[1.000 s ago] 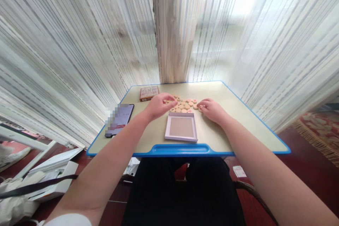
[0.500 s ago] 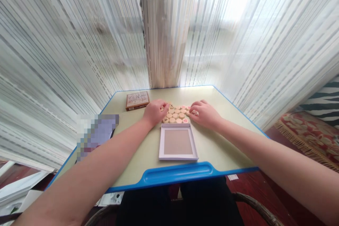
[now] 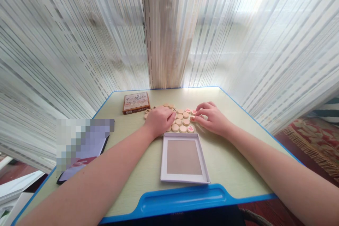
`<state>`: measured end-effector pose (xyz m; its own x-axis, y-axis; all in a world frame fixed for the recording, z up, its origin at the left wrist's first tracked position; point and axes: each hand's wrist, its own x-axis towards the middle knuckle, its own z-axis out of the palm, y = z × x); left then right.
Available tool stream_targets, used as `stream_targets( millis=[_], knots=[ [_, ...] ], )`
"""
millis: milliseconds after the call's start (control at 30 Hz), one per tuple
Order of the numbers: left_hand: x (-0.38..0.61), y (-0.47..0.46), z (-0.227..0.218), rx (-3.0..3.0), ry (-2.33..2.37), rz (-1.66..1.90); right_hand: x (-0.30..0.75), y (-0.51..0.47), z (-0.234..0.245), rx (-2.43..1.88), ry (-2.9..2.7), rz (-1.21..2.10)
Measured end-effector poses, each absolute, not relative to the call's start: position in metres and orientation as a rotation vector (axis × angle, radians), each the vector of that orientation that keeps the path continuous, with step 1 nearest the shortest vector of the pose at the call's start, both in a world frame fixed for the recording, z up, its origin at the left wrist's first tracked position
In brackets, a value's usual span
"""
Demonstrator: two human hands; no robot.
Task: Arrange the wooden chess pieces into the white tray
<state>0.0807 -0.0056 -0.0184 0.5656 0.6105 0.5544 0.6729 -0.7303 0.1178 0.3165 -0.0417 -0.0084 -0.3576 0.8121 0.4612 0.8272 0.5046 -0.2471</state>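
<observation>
Round wooden Chinese chess pieces (image 3: 180, 116) lie in a loose cluster mid-table, several plain side up, others showing black or red characters. My left hand (image 3: 160, 120) rests over the cluster's left part, its fingers curled together; whatever is under them is hidden. On the right, my right hand (image 3: 213, 118) has thumb and fingers apart around red-marked pieces, the thumb touching a red-character piece (image 3: 192, 118). Just in front of the cluster lies a shallow white box tray (image 3: 164, 159) with a brown bottom and nothing in it.
A brown printed box (image 3: 136, 102) stands at the back left. On the left side lies a phone or tablet (image 3: 90, 155), its screen partly pixelated. The table has a blue rim with a moulded pencil groove (image 3: 182, 199) at the front. Striped curtains (image 3: 169, 42) hang behind it.
My left hand has moved over the left pieces, and black-marked pieces now show beyond it. The right hand's fingers have spread a little. The view has shifted closer to the table.
</observation>
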Motion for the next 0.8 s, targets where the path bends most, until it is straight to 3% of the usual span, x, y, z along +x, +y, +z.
stream_targets(
  millis=[800],
  knots=[
    [0.074, -0.0069, -0.0175, -2.664, -1.28, -0.956, 0.3135, -0.0479, -0.0039, -1.264, -2.239, 0.203]
  ],
)
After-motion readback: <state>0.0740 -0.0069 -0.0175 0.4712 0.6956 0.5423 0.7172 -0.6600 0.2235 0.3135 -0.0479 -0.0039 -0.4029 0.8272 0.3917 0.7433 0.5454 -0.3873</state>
